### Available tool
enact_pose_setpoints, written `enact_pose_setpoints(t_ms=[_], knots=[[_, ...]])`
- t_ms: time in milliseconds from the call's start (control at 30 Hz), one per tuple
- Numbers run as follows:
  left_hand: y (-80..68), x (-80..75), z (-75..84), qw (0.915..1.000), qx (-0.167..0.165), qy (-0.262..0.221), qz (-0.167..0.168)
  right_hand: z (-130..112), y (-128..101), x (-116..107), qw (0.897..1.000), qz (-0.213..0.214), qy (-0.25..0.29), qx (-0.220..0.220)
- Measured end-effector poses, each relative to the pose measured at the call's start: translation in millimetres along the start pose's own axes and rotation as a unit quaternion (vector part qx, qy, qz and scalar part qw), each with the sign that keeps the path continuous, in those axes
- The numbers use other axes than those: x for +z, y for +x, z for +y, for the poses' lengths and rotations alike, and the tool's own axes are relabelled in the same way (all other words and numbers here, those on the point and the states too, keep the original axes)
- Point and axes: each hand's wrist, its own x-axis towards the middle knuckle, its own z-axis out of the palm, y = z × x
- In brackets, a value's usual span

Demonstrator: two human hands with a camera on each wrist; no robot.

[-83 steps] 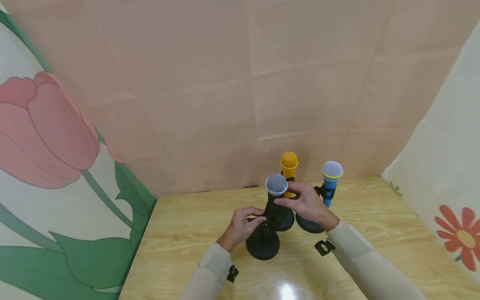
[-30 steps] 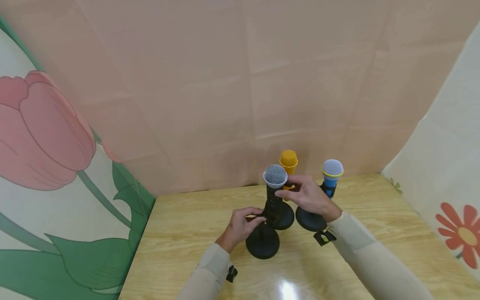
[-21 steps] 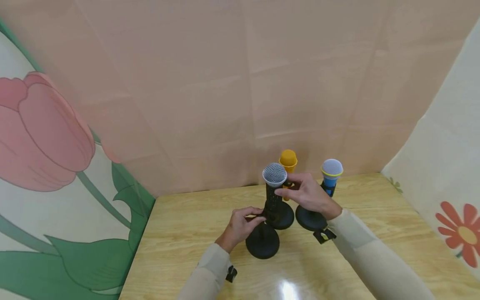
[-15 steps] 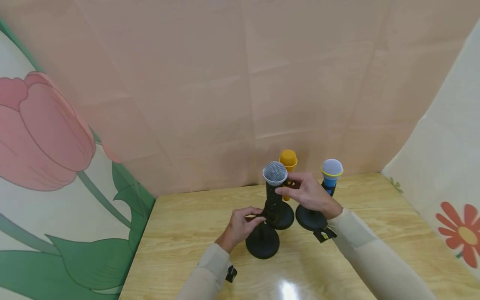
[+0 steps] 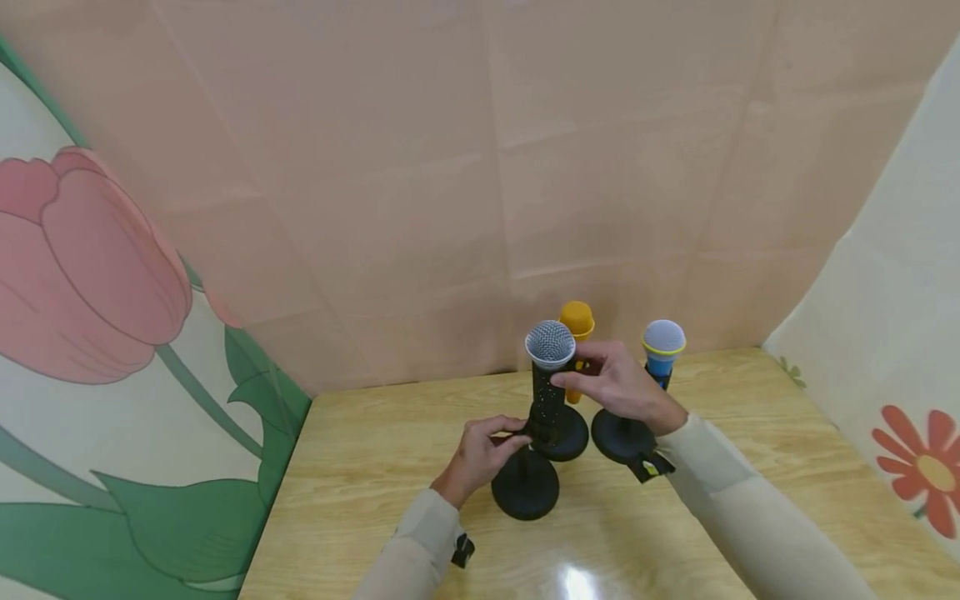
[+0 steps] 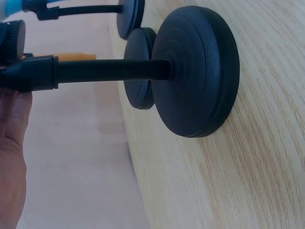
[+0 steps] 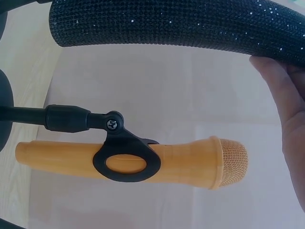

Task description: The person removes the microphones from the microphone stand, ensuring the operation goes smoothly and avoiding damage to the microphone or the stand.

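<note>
- Centrally, the black microphone point(image 5: 548, 379) stands upright over the nearest black stand point(image 5: 525, 492) on the wooden table point(image 5: 360, 483), its silver mesh head uppermost and its glittery body point(image 7: 181, 24) crossing the top of the right wrist view
- Whether the lower end of the black microphone sits in the stand's clip cannot be told: the left hand covers that spot in the head view, and the left wrist view cuts it off at the edge
- The right hand point(image 5: 615, 385) grasps the black microphone just under its mesh head, thumb and fingers curled round it
- The left hand point(image 5: 480, 450) pinches the stand's clip at the top of the thin post point(image 6: 109, 70), fingers curled; only part of its palm shows in the left wrist view
- Just behind stands the orange microphone point(image 5: 577, 327), held in the ring clip point(image 7: 125, 162) of its own stand, its body partly hidden in the head view by the black microphone and the right hand
- To the right stands the blue microphone point(image 5: 663, 350) on a third round base point(image 5: 617, 440), its handle largely hidden behind the right hand
- Pink paper point(image 5: 480, 167) backs the table, with a tulip panel point(image 5: 97, 275) on the left and a red flower panel point(image 5: 922, 475) on the right
</note>
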Motion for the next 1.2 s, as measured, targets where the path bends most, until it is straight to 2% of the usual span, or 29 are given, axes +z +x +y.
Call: enact_pose_setpoints(t_ms=[367,600,900,1200], knots=[[-0.5,0.0,1.2,1.0,0.004,0.002,-0.002,-4.3,1.6,-2.0,1.0,-0.004,-0.003,-0.012],[-0.7,0.3,1.4,0.9999,-0.007,0.005,-0.007,-5.5,1.8,-5.1,1.0,-0.003,-0.003,-0.013],[-2.4,0.7,0.0,1.0,0.003,0.0,-0.007,-9.4,3.5,-8.7,1.0,-0.001,0.004,-0.029],[-0.8,-0.8,3.1,0.9997,-0.02,0.001,-0.01,-17.6,8.7,-15.5,1.0,-0.004,0.007,-0.023]])
